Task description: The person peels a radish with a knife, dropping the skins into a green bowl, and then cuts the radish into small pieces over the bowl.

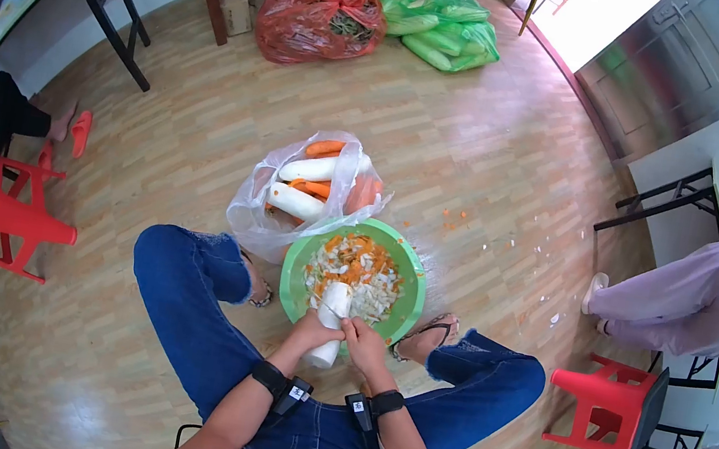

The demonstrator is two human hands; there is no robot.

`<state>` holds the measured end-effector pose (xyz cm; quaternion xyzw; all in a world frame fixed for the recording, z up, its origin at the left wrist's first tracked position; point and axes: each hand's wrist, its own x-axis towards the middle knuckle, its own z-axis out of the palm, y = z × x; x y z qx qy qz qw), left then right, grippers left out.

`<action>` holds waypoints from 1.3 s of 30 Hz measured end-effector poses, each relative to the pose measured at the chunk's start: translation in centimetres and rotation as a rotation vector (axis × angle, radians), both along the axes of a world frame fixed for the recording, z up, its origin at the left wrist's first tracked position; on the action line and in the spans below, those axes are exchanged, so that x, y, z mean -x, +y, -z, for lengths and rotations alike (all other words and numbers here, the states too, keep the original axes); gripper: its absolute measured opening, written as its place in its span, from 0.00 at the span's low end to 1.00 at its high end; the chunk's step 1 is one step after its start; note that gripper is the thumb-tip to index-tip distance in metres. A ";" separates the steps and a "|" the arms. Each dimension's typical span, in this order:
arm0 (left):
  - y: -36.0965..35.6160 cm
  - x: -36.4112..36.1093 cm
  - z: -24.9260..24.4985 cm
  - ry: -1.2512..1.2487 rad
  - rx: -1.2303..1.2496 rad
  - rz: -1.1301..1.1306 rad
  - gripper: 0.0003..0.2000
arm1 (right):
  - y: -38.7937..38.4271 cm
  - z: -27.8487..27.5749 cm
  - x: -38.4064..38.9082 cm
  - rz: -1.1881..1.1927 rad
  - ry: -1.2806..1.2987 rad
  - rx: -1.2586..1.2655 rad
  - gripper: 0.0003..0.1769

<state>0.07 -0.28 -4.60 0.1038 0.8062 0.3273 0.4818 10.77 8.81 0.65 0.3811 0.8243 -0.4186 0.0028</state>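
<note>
My left hand is wrapped round a peeled white radish, which slants over the near rim of a light green basin. Close against the radish, my right hand is closed. A thin dark edge shows between its fingers and the radish, too small to name. Inside the basin lie chopped white pieces and orange carrot bits. Just beyond the basin, a clear plastic bag stands open with whole white radishes and carrots in it.
My knees in jeans flank the basin. Orange and white scraps dot the floor on the right. Red stools stand at both sides. At the back are a red bag and green bags of vegetables. People stand or sit at both edges.
</note>
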 end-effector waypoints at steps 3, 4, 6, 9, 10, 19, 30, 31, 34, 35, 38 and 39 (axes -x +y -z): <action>0.0 0.2 -0.2 0.006 -0.010 0.045 0.39 | 0.1 0.5 -0.3 -0.006 0.019 0.051 0.20; 0.2 0.5 -1.6 -0.036 -0.051 0.074 0.39 | 0.2 0.8 -0.4 0.009 -0.016 0.047 0.20; 0.2 0.6 -1.7 -0.076 -0.092 0.106 0.40 | 0.4 1.4 -0.6 0.027 -0.051 0.044 0.20; -0.1 0.2 0.3 -0.150 -0.103 0.044 0.41 | 0.5 1.2 -0.6 0.071 -0.022 0.129 0.21; -0.2 0.2 0.3 -0.069 -0.067 0.056 0.42 | 0.2 0.6 -0.6 0.020 -0.018 0.063 0.22; -0.2 0.3 1.2 -0.061 -0.066 0.094 0.41 | 0.5 0.8 -0.7 -0.055 -0.169 -0.050 0.25; -0.1 0.2 0.2 -0.103 -0.126 0.007 0.34 | 0.2 0.8 -0.8 -0.065 -0.083 -0.171 0.25; 0.1 0.3 -0.6 -0.165 -0.182 0.008 0.32 | 0.5 0.8 -0.8 -0.043 -0.123 -0.178 0.25; -0.1 0.4 -0.7 -0.227 -0.233 -0.018 0.26 | 0.4 1.2 -0.6 -0.026 -0.144 -0.207 0.25; 0.0 0.2 -0.5 -0.231 -0.233 -0.042 0.24 | 0.5 1.3 -0.8 -0.028 -0.129 -0.233 0.25; 0.1 0.3 -1.1 -0.301 -0.151 -0.049 0.24 | 0.6 2.4 -0.9 0.030 -0.203 -0.282 0.25; 0.2 0.2 -1.9 -0.300 -0.152 -0.050 0.24 | 0.9 2.6 -1.1 0.029 -0.202 -0.282 0.25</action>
